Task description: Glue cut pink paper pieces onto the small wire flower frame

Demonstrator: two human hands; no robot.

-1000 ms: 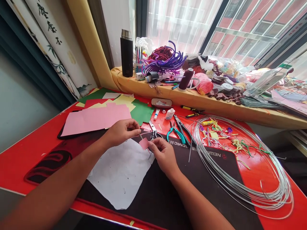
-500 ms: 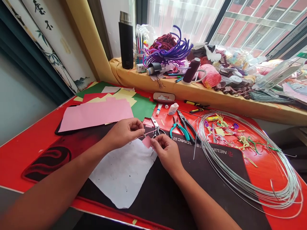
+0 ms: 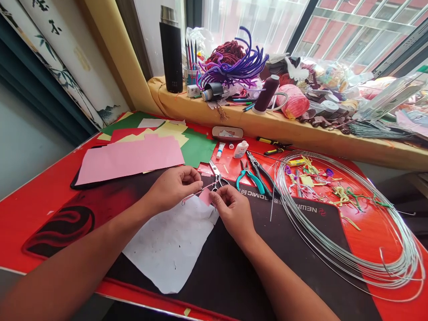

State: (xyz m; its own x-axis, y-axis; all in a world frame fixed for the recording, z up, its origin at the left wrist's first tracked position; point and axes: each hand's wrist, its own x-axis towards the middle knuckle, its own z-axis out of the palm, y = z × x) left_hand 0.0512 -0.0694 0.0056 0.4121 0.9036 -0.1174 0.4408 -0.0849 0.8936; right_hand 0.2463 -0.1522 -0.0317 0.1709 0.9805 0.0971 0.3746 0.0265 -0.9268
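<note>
My left hand (image 3: 179,187) is closed in a pinch on a thin pink-wrapped wire (image 3: 192,195), whose ends stick out past the fingers. A small piece of pink paper (image 3: 205,196) sits between the two hands, pinched at its right edge by my right hand (image 3: 233,210). The paper's upper left side is against or very near the wire; I cannot tell which. Under both hands lies a creased white sheet (image 3: 169,249) with dark specks. Just beyond the fingertips is a pair of scissors (image 3: 215,170), its handles partly hidden behind my right hand.
A black desk mat (image 3: 254,263) covers the red table. Teal-handled pliers (image 3: 253,179), black pliers (image 3: 261,174) and a white glue bottle (image 3: 240,149) lie beyond. A big wire coil (image 3: 334,265) is at right, coloured paper (image 3: 133,160) at left. Yarn (image 3: 291,101) crowds the sill.
The camera view has tilted and shifted slightly. Both hands keep their pinch over the white sheet, and the small pink paper has turned a little between them.
</note>
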